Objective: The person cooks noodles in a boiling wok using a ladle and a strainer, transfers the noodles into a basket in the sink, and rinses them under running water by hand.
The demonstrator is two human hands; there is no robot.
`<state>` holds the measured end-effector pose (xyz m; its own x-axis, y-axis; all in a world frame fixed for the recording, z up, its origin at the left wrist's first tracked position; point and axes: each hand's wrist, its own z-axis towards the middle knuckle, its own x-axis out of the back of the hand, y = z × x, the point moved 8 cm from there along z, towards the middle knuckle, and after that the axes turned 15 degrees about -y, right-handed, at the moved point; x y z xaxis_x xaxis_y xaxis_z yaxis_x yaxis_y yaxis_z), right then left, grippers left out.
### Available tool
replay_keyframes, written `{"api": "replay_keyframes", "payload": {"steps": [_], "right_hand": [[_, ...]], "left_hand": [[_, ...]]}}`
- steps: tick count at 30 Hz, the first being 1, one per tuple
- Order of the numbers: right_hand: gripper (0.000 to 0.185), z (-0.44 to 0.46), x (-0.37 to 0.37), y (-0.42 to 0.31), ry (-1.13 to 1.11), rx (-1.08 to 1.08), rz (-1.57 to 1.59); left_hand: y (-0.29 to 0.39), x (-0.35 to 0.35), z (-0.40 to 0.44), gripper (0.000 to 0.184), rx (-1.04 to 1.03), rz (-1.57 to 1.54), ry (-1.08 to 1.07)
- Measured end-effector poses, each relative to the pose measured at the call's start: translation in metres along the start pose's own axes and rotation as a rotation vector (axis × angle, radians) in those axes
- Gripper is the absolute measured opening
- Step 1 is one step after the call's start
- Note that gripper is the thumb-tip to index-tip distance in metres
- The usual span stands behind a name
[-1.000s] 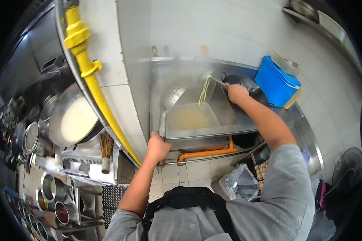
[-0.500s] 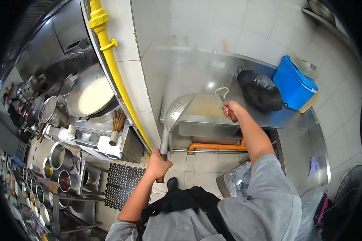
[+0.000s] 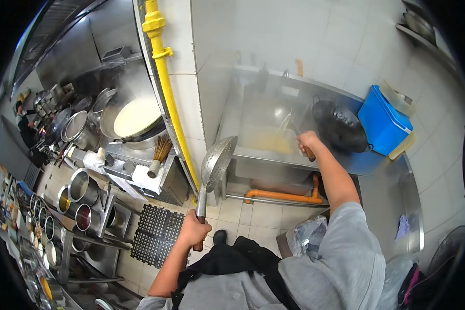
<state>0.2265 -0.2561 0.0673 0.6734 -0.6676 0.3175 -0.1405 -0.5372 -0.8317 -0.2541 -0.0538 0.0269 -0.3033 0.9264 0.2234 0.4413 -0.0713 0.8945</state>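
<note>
In my left hand (image 3: 194, 230) is the wooden handle of a large perforated metal skimmer (image 3: 218, 161), its round bowl tilted up beside the wall's end. My right hand (image 3: 308, 140) grips a wooden-handled tool, apparently a ladle (image 3: 309, 153), reaching over the steel sink (image 3: 243, 151). Steam blurs the tool's far end, where a round shiny patch and pale, noodle-like strands (image 3: 286, 121) show. Below them in the sink lies a yellowish mass (image 3: 271, 143), hazy through the steam.
A black wok (image 3: 338, 124) and a blue box (image 3: 385, 120) stand right of the sink. Left of the yellow pipe (image 3: 169, 93), a steaming wok holds pale liquid (image 3: 136, 118); a bamboo brush (image 3: 159, 155) lies nearby. Several pots (image 3: 82, 188) stand at lower left. Orange pipe (image 3: 281, 196) runs underneath.
The skimmer has swung left and down, away from the sink's edge. My right hand has shifted slightly right, still gripping its tool. The strands hang differently. The whole view has turned a little.
</note>
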Motion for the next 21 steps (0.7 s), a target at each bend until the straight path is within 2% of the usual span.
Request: {"api": "replay_keyframes", "payload": {"steps": [1, 3, 5, 9, 11, 13, 16, 21], "right_hand": [[0.014, -0.008, 0.008, -0.02, 0.061, 0.092, -0.1], [0.02, -0.008, 0.031, -0.048, 0.077, 0.127, -0.092], [0.03, -0.027, 0.06, -0.095, 0.138, 0.293, -0.263], [0.038, -0.075, 0.08, -0.166, 0.244, 0.367, -0.392], [0.032, -0.079, 0.097, -0.201, 0.48, 0.568, -0.734], [0.034, -0.093, 0.104, -0.228, 0.523, 0.578, -0.791], [0.035, -0.104, 0.097, -0.25, 0.607, 0.54, -0.888], [0.032, -0.063, 0.098, -0.224, 0.642, 0.402, -0.996]], "left_hand": [[0.004, -0.001, 0.001, 0.028, -0.022, -0.022, -0.006], [0.015, -0.001, 0.007, 0.026, -0.058, -0.003, -0.007], [0.021, -0.007, 0.022, 0.026, -0.09, -0.024, -0.084], [0.044, -0.014, 0.047, 0.026, -0.133, -0.076, -0.121], [0.049, -0.016, 0.063, 0.025, -0.145, -0.062, -0.154], [0.058, -0.024, 0.077, 0.025, -0.144, -0.048, -0.241], [0.07, -0.027, 0.092, 0.025, -0.172, -0.022, -0.256], [0.066, -0.027, 0.11, 0.027, -0.166, -0.077, -0.283]]}}
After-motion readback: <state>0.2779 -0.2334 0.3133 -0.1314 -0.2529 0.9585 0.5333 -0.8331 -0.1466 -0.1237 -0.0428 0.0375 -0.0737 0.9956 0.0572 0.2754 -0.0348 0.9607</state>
